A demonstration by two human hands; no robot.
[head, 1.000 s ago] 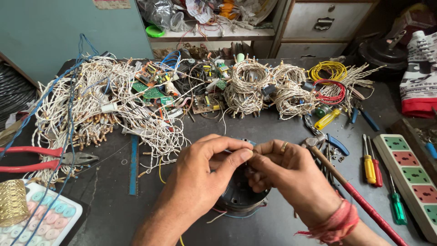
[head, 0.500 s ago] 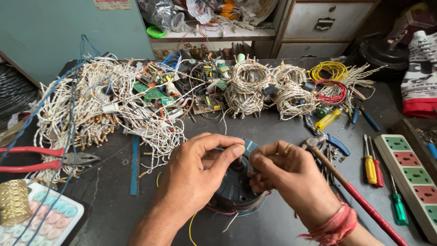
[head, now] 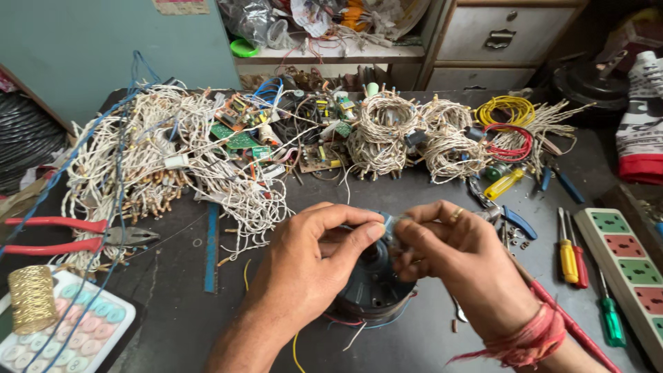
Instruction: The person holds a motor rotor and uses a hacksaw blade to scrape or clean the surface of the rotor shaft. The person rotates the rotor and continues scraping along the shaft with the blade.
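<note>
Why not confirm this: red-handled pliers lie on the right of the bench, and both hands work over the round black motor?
Wrong side. The head view shows the red-handled pliers on the left of the bench; both hands, left and right, do work over the round black motor.

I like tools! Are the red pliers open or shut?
Nearly shut. The red pliers lie flat on the table; their handles are spread slightly and their metal tips look closed together.

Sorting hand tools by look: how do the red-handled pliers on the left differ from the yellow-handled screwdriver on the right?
The red-handled pliers have two handles meeting at grey metal jaws; the yellow-handled screwdriver has one handle. The pliers lie roughly crosswise at the table's left edge, jaws pointing right; the screwdriver lies pointing away, beside the power strip. The pliers look longer. Both lie flat, untouched by either hand.
</note>
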